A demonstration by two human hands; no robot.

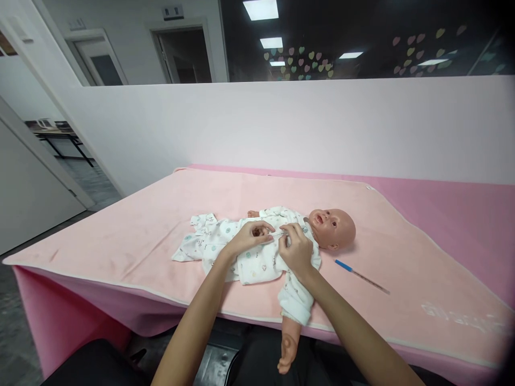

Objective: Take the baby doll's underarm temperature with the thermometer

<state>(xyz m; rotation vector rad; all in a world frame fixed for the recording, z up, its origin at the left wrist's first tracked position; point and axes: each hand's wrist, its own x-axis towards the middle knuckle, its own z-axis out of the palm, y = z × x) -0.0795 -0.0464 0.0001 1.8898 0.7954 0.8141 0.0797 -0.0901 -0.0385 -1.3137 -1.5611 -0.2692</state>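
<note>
The left hand (250,235) has its fingers curled together, pinching the soft fabric at the chest of the white printed cotton baby suit (241,252). Just beside it, the right hand (296,247) pinches the same front edge of the suit near the collar, finger and thumb closed on the cloth. The suit is worn by a smooth plastic baby doll (332,228), which lies on its back in the middle of the surface, bald head to the right, one bare arm hanging over the near edge. Beneath it lies a fuzzy pale pink blanket (140,225) spread over a deeper pink cover (462,214). A thin pen-like stick with a blue end (360,275) lies on the blanket, near the doll's head.
</note>
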